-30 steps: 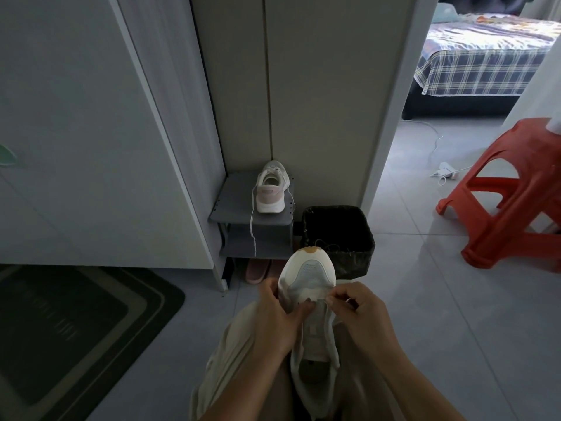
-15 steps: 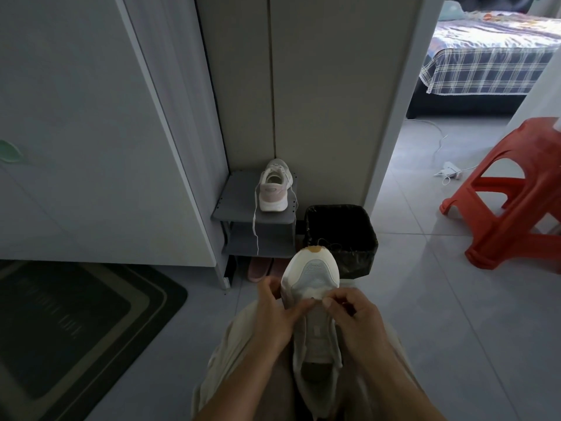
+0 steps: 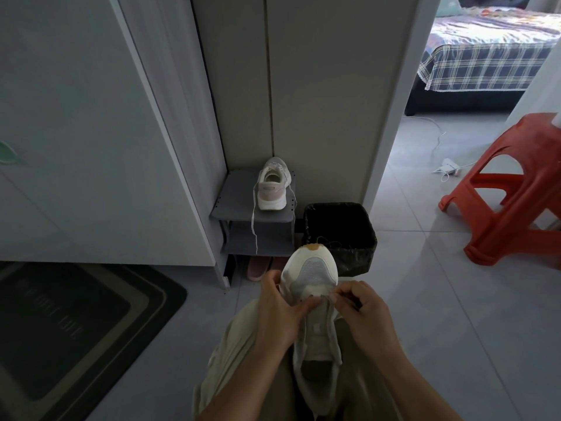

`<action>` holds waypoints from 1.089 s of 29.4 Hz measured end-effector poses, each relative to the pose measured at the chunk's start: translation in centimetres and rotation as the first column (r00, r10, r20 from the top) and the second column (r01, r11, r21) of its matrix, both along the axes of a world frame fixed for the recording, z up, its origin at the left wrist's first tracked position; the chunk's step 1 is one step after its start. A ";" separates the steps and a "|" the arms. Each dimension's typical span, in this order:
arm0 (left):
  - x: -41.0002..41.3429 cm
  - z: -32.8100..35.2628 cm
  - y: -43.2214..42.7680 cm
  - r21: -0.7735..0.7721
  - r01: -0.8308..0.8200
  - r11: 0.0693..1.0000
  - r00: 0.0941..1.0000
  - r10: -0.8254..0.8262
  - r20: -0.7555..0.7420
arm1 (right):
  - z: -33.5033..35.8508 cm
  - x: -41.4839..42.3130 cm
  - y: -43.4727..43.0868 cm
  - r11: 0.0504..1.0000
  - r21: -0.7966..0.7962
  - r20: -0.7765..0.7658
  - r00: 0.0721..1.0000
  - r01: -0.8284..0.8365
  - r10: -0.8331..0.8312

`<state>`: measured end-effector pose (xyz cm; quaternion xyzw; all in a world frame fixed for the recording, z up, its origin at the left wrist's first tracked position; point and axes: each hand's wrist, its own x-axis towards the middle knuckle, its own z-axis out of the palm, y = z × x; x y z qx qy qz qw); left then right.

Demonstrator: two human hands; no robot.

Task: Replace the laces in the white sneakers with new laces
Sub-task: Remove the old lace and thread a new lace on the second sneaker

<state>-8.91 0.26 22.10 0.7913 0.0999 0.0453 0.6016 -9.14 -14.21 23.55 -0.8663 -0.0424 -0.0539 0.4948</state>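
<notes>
We see a tall white cupboard door (image 3: 91, 132) filling the left side, with a pale grey tiled floor (image 3: 425, 314) below it. Far off through the doorway is a bed with a blue checked cover (image 3: 479, 59). A dark floor mat with lighter bands (image 3: 76, 329) lies on the left. A red plastic stool (image 3: 510, 202) stands on the right. Near the middle, a black bin with a shiny bag (image 3: 343, 232) sits just beside a low grey shoe shelf (image 3: 236, 205).

A white mesh sneaker (image 3: 312, 275) with a tan toe tip lies on the person's lap, toe pointing away toward the bin. A second white sneaker (image 3: 274, 189) with a pink heel stands on top of the shelf, heel toward us.

The left hand (image 3: 279, 311) has its grip wrapped round the left side of the lap sneaker, thumb on top by the lowest lace holes. The right hand (image 3: 364, 311) has a tight grip too — its fingertips pinch the sneaker's right edge beside the tongue. We cannot tell whether a lace is between them.

Pink slippers (image 3: 258, 268) peek out under the shelf. A small white plug with a cable (image 3: 449, 168) lies on the floor near the stool. A thin white lace (image 3: 253, 229) hangs from the shelf sneaker — down over the shelf's front edge.
</notes>
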 end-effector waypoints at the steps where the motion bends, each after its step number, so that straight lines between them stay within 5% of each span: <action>1: 0.0 -0.1 0.0 0.004 -0.005 1.000 1.000 0.005 -0.004 | 0.0 -0.1 0.0 1.000 0.010 -0.005 1.000 -0.001 0.001; 18: -0.1 -0.5 0.2 -0.043 -0.015 0.999 0.999 0.014 -0.034 | -0.5 -0.4 1.4 0.994 0.083 -0.037 0.997 0.069 -0.066; 24: -0.1 -0.2 0.2 -0.066 -0.025 0.998 0.998 0.021 -0.051 | -0.5 -0.1 1.0 0.993 -0.120 -0.026 1.000 -0.002 -0.001; 28: 0.0 0.0 0.4 -0.082 -0.020 0.996 0.998 0.015 -0.053 | 0.1 0.8 0.1 0.974 -0.210 -0.296 0.955 -0.084 0.019; 32: -0.1 -0.2 0.3 -0.107 -0.030 0.994 0.998 0.024 -0.053 | 0.0 1.2 -0.2 0.973 -0.216 -0.240 0.971 -0.080 0.027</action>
